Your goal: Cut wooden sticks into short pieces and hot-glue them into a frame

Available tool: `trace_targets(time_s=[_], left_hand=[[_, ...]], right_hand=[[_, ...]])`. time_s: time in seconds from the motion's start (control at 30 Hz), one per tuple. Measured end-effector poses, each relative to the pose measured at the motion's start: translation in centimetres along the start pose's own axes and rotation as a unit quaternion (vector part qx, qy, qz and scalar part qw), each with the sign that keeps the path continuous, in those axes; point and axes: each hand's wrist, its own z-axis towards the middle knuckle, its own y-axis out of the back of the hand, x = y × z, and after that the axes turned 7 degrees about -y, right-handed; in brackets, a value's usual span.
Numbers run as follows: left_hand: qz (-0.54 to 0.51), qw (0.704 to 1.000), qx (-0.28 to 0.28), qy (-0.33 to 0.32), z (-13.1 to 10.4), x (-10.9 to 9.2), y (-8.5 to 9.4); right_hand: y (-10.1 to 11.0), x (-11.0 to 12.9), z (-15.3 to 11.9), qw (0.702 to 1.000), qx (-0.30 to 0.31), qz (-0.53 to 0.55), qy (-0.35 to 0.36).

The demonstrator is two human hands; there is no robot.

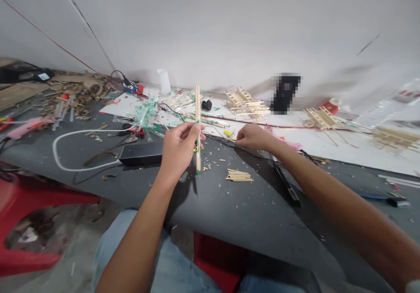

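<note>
My left hand (181, 146) is wrapped round a pair of long wooden sticks (197, 104), held upright above the dark grey table (203, 210). My right hand (251, 137) is closed near the edge of the white board, by a thin black cable; what its fingers hold, if anything, is too small to tell. A yellow piece (228, 133) lies just left of it. Several short cut sticks (239, 175) lie in a small pile below and between my hands, with small wood crumbs nearby.
A black box (141, 153) with a white cable sits left of my left hand. Small stick structures (247, 102) stand on the white board (357, 148) at the back. Green-marked plastic wrap (147, 115), a pink glue gun (31, 127) and wood scraps lie leftward.
</note>
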Motion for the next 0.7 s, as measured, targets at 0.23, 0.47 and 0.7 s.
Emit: trace_targets(time_s=[0.23,0.47,0.7], left_hand=[[0.035,0.998,0.046,-0.004,-0.3,0.2,-0.4],[0.109,0.99,0.093,0.008,-1.0,0.3,-1.2],[0.131,0.983,0.127,0.003,-1.5,0.2,-1.7]], right_hand=[[-0.4,-1.5,-6.5,0.992,0.073,0.095,0.029],[-2.7,-0.8,-7.2,0.981,0.09,0.15,0.087],[-2.6,-1.5,-7.0,0.973,0.078,0.176,0.126]])
